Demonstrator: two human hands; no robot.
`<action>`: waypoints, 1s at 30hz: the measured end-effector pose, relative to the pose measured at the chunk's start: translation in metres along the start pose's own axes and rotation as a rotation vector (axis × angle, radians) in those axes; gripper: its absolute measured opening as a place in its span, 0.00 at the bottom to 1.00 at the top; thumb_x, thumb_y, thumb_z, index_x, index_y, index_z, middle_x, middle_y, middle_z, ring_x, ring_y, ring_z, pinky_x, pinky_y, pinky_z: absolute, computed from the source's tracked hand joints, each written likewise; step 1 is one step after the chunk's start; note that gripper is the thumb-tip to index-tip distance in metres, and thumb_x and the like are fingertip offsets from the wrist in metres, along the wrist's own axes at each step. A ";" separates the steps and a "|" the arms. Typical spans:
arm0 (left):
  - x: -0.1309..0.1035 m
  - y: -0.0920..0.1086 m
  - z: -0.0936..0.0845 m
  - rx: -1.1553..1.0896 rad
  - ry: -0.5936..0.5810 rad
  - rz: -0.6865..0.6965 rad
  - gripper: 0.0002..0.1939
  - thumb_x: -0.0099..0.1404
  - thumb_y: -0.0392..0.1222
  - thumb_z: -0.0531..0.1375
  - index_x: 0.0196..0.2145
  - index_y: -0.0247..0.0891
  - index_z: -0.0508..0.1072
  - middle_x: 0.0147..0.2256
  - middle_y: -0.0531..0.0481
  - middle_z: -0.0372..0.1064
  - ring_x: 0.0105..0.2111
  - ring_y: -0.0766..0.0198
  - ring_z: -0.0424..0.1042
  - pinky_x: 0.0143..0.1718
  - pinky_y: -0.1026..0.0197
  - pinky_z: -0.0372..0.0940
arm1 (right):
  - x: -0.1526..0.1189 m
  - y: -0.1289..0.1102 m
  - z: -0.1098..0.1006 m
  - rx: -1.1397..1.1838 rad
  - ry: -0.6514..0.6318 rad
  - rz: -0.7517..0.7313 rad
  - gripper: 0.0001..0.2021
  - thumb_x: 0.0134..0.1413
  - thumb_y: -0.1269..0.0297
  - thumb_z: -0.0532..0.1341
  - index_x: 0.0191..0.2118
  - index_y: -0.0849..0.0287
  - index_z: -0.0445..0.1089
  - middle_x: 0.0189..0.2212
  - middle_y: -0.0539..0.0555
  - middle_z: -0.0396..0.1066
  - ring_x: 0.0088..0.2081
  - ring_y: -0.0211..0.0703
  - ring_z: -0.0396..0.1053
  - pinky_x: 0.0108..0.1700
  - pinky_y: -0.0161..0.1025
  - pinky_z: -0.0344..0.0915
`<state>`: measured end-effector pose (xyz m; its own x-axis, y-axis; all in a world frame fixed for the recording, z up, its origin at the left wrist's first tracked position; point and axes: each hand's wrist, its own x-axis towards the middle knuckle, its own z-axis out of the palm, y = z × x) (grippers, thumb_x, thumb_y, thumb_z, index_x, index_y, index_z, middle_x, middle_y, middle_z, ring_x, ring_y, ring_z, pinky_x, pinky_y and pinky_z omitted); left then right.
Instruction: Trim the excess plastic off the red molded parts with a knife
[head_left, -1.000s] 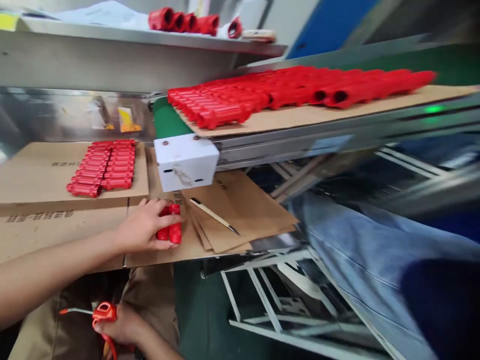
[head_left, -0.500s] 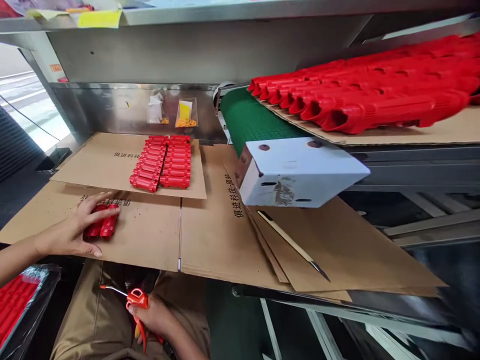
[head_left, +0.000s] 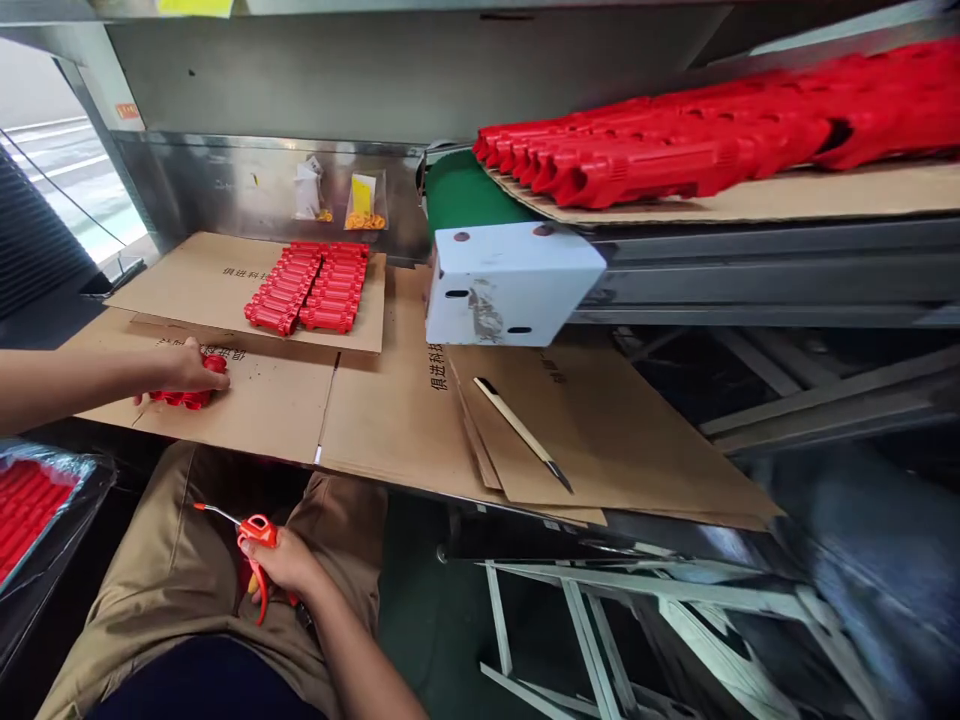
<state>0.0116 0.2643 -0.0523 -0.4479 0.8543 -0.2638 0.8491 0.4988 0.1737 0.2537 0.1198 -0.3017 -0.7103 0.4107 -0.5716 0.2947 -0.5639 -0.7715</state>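
On the cardboard at the left, my left hand is closed around a small group of red plastic tubes. Its palm and fingers hide part of them, and their ends face towards me. Low over my lap, my right hand grips an orange-red air blow gun by its handle, with the thin nozzle pointing left. Just beyond my left hand, two columns of similar red tubes lie side by side on a cardboard sheet.
Many larger red tubes lie on cardboard over a green conveyor belt with a white end guard. A wooden-handled brush-like tool rests on cardboard. Small bags hang behind. A box of red parts stands lower left.
My left hand has gone from spread fingers over the tubes to a closed grip, and the tubes have been tipped or turned. My right hand keeps the blow gun. The view has shifted.
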 end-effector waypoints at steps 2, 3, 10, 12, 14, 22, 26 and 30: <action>-0.004 0.003 0.003 -0.070 0.037 0.055 0.23 0.62 0.58 0.69 0.41 0.35 0.75 0.37 0.42 0.77 0.39 0.48 0.78 0.38 0.45 0.74 | -0.007 -0.005 0.000 0.008 0.010 -0.010 0.16 0.73 0.54 0.65 0.36 0.60 0.71 0.19 0.40 0.65 0.19 0.34 0.69 0.26 0.33 0.71; -0.007 0.003 0.001 -0.119 0.052 0.091 0.22 0.64 0.57 0.69 0.43 0.34 0.75 0.40 0.43 0.76 0.39 0.50 0.78 0.40 0.46 0.75 | -0.011 -0.008 0.001 0.009 0.019 -0.019 0.16 0.72 0.54 0.65 0.35 0.60 0.70 0.18 0.40 0.65 0.19 0.35 0.69 0.25 0.33 0.71; -0.087 -0.057 -0.026 -0.714 -0.033 0.310 0.30 0.65 0.58 0.62 0.57 0.36 0.71 0.37 0.46 0.77 0.35 0.49 0.79 0.36 0.48 0.75 | -0.088 -0.032 0.006 -0.036 0.096 -0.259 0.30 0.53 0.31 0.67 0.36 0.59 0.70 0.21 0.46 0.70 0.22 0.40 0.70 0.27 0.37 0.70; -0.126 -0.091 -0.015 -0.917 -0.106 0.346 0.33 0.62 0.63 0.55 0.59 0.44 0.71 0.43 0.41 0.80 0.40 0.40 0.81 0.37 0.42 0.76 | -0.124 -0.041 0.012 -0.054 0.143 -0.340 0.32 0.55 0.28 0.63 0.40 0.57 0.71 0.26 0.47 0.72 0.27 0.42 0.72 0.33 0.38 0.71; -0.161 -0.118 0.010 -1.055 -0.180 0.361 0.36 0.56 0.63 0.55 0.58 0.45 0.73 0.43 0.38 0.81 0.41 0.34 0.81 0.36 0.38 0.76 | -0.156 -0.057 0.021 -0.221 0.216 -0.483 0.26 0.64 0.34 0.60 0.37 0.56 0.73 0.30 0.51 0.74 0.32 0.44 0.73 0.38 0.39 0.69; -0.180 -0.149 0.096 -1.730 -0.139 0.333 0.43 0.44 0.43 0.61 0.61 0.39 0.72 0.53 0.36 0.77 0.55 0.37 0.77 0.53 0.38 0.73 | -0.178 -0.143 0.065 -0.707 0.297 -0.488 0.14 0.66 0.48 0.67 0.31 0.49 0.76 0.23 0.49 0.71 0.22 0.44 0.66 0.29 0.40 0.56; -0.167 -0.172 0.103 -1.742 0.002 0.286 0.45 0.43 0.40 0.62 0.63 0.41 0.70 0.58 0.38 0.74 0.61 0.37 0.72 0.57 0.40 0.71 | -0.160 -0.161 0.077 -0.734 0.285 -0.401 0.16 0.64 0.46 0.69 0.28 0.47 0.75 0.20 0.49 0.69 0.20 0.45 0.62 0.27 0.41 0.51; -0.168 -0.184 0.106 -1.831 -0.038 0.302 0.43 0.43 0.42 0.62 0.61 0.41 0.72 0.59 0.39 0.74 0.60 0.35 0.72 0.57 0.37 0.71 | -0.143 -0.173 0.081 -0.836 0.327 -0.444 0.17 0.64 0.45 0.69 0.27 0.48 0.74 0.18 0.48 0.67 0.19 0.43 0.59 0.25 0.41 0.48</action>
<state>-0.0399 0.0130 -0.1405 -0.3299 0.9429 -0.0462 -0.4466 -0.1127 0.8876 0.2529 0.1004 -0.0642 -0.6916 0.7093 -0.1363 0.4894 0.3214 -0.8107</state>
